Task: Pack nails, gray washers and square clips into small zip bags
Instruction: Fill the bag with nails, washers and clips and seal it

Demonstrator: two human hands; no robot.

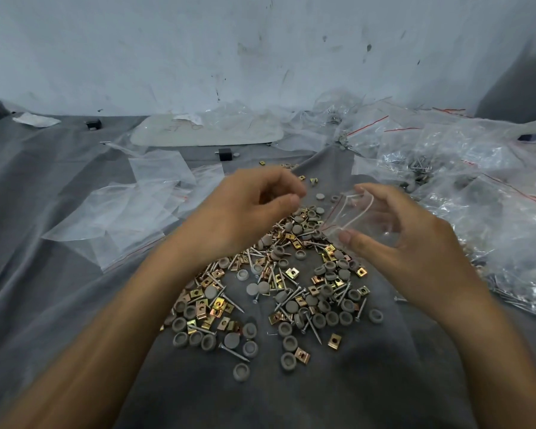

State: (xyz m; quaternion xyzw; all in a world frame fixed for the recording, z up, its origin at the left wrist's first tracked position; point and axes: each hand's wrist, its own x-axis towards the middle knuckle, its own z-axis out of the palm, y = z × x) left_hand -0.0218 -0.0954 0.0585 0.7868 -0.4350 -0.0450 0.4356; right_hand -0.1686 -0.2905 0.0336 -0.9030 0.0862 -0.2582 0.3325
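A pile of silver nails [292, 300], gray washers [333, 318] and brass square clips [334, 337] lies spread on the gray cloth [75, 274] in front of me. My right hand [409, 239] holds a small clear zip bag [358, 216] above the pile's far right edge, thumb below and fingers curled round it, its mouth facing left. My left hand [251, 209] hovers just left of the bag with fingers curled toward the thumb; whether it pinches a part I cannot tell.
Empty clear zip bags [121, 221] lie to the left. A heap of plastic bags with nails [446, 168] fills the right side. A white tray [205, 131] and small black blocks [225, 153] sit at the back by the scuffed wall.
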